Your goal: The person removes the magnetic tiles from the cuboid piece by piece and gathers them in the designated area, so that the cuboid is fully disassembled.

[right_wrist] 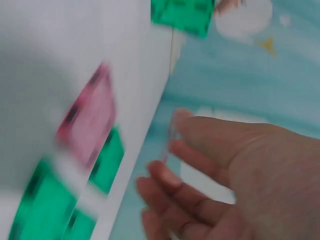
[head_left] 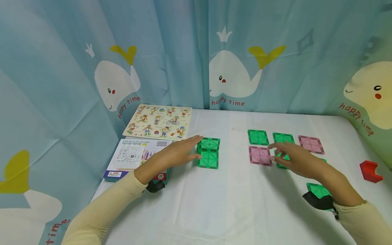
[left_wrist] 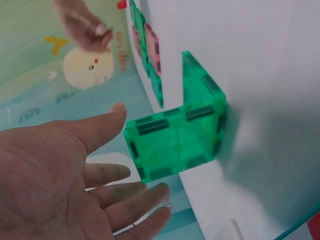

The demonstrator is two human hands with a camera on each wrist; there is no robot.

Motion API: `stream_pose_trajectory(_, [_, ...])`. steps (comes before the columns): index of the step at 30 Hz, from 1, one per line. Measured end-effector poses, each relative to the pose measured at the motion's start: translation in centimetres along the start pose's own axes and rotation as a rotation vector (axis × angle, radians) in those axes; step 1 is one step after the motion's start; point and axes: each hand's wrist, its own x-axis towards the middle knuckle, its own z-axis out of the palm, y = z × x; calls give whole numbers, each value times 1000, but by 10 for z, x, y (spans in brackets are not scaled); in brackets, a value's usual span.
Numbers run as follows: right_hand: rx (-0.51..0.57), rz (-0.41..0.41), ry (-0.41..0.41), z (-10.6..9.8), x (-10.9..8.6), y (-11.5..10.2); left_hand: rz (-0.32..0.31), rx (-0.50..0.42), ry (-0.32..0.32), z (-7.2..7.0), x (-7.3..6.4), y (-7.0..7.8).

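At left of the head view, a cream printed board with sports figures lies above a white-and-purple cardboard box. Next, the left hand, thumb and fingers spread, beside two joined green translucent plastic square tiles; whether it touches them, can't tell. Right of centre, more tiles lie on the white-covered table: a green translucent square above a pink translucent square, with the right hand at the pink square's right side, fingers bent, thumb and index near each other. Pinching anything there? Can't tell; the right wrist view has only a faint pinkish blur. Far right, a red curved block. Step looks like joining tiles into something standing; next move probably calls for bringing a square edge to edge with the green pair while the left hand steadies it. Left wrist view shows the pair meeting at an angle, one tile standing off the table; head view makes them look nearly flat.
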Motion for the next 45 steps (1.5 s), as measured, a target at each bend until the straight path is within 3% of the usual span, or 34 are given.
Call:
stream_pose_trajectory(8, [96,-203,74,29,74,-61,-8,14,-5,2,3,-4])
stream_pose_trajectory(15, [-71,-360,104,62,118,-83,-7,40,16,2,3,-4])
stream_pose_trajectory(18, [-141,-375,126,69,124,-87,0,45,25,2,3,-3])
stream_pose_trajectory(23, [-160,-382,163,74,129,-89,14,46,43,3,2,-4])
stream_pose_trajectory(30, [-326,-473,235,82,133,-85,36,37,46,4,3,-7])
stream_pose_trajectory(35, [-371,-509,263,86,129,-85,27,39,37,5,3,-7])
stream_pose_trajectory(41, [-399,-450,297,89,128,-82,42,35,33,5,3,-5])
stream_pose_trajectory(45, [-326,-383,329,82,129,-73,33,45,23,4,4,-4])
